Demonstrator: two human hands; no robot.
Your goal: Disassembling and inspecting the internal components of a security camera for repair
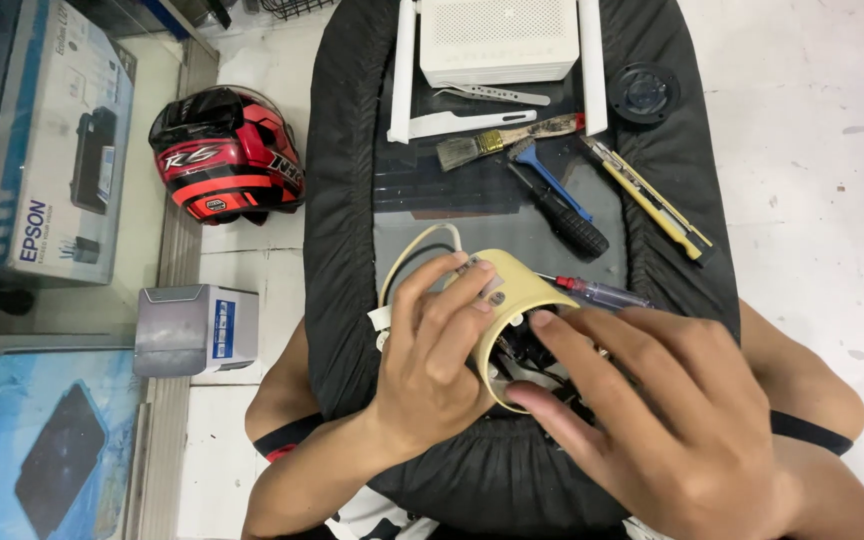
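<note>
On the black cloth-covered surface (352,300) over the person's lap, low centre of the head view, sits the cream-coloured round plastic housing (512,285) with dark wiring and parts showing in its open mouth. Left hand (432,350) wraps it from the left, fingers (467,290) curled over the top rim, holding the housing. Right hand (642,400) comes from the lower right, fingers (552,325) spread narrow, tips at the open mouth touching the dark innards; whether they pinch anything, cannot tell. Housing's axis runs left-up to right-down, opening toward the right hand, so that hand is nearer the internals. Red-handled clear screwdriver (597,292) lies just beyond the right fingertips, near the rim, long axis roughly left-right.
</note>
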